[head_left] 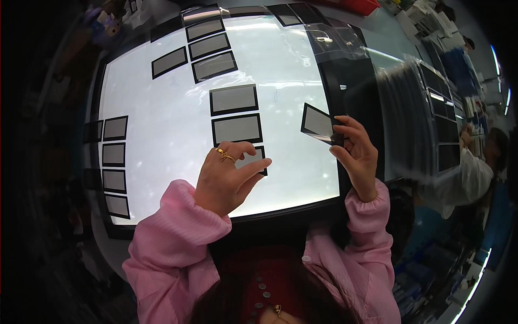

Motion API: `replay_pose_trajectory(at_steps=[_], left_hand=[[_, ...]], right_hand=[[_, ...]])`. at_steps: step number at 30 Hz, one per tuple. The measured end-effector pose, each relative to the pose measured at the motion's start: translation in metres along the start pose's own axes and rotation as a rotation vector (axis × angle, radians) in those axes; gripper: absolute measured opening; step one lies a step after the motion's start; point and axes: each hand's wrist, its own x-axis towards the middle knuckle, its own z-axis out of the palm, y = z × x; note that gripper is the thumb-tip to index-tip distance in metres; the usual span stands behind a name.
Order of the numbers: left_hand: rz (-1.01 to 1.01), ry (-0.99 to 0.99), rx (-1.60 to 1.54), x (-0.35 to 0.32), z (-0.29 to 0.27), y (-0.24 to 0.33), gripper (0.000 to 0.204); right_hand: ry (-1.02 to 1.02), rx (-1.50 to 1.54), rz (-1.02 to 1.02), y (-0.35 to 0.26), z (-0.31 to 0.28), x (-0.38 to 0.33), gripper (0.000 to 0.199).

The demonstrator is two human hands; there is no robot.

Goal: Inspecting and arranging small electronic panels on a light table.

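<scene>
The right grip pinches one end of a dark-framed grey plate between thumb and fingers; the plate sits tilted, reaching leftward from the fingertips, over the right side of the lit white worktop. The left grip has its fingers curled and its thumb stretched out over the covered plate, hiding much of it; whether it takes hold of that plate, I cannot tell. A gold ring circles one finger of this hand, and behind each grip, toward the body, comes a pink sleeve.

Just beyond the left grip, a middle plate and then an upper plate lie in line with the covered one, all three with dark frames. Well to the left of the left grip, a column of four similar plates runs along the worktop's dark border.

Farther beyond the left grip lie three more plates in a slanted row, with a single plate to their left. To the right of the right grip, past the border, stand stacked clear sheets; beyond them is a person in white. Farthest out, up and left of the left grip, is a purple figurine.
</scene>
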Motion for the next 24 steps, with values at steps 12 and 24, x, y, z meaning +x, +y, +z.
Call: replay_pose_trajectory(at_steps=[12,24], left_hand=[[-0.019,0.003,0.010,-0.004,0.003,0.000,0.037],[-0.056,-0.026,-0.020,-0.004,0.000,0.001,0.035]], right_hand=[[-0.277,-0.362,-0.198,-0.016,0.010,-0.002,0.045],[-0.321,-0.478,-0.234,-0.017,0.013,0.000,0.048]])
